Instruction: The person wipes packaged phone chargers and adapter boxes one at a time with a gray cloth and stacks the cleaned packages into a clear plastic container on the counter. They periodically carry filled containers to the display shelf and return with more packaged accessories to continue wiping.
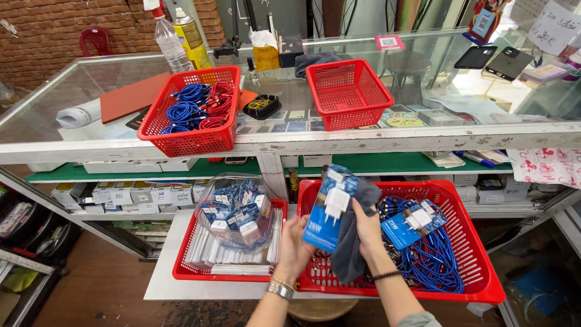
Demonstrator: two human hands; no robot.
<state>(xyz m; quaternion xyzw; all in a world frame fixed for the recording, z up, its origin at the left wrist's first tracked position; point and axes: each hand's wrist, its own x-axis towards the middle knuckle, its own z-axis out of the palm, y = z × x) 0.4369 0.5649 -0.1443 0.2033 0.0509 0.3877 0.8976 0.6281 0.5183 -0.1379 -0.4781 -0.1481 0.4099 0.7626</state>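
Bright, even daylight fills the shop; the glass countertop [91, 91] glares pale at the far right, where detail washes out. Focus is sharp at centre. Wide-lens distortion bows the counter edge, and lower corners sit darker.

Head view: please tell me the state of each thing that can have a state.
left hand: gripping blue charger pack
right hand: holding grey cloth
red basket: filled with blue cables
far red basket: empty
clear tub: open, holding packs
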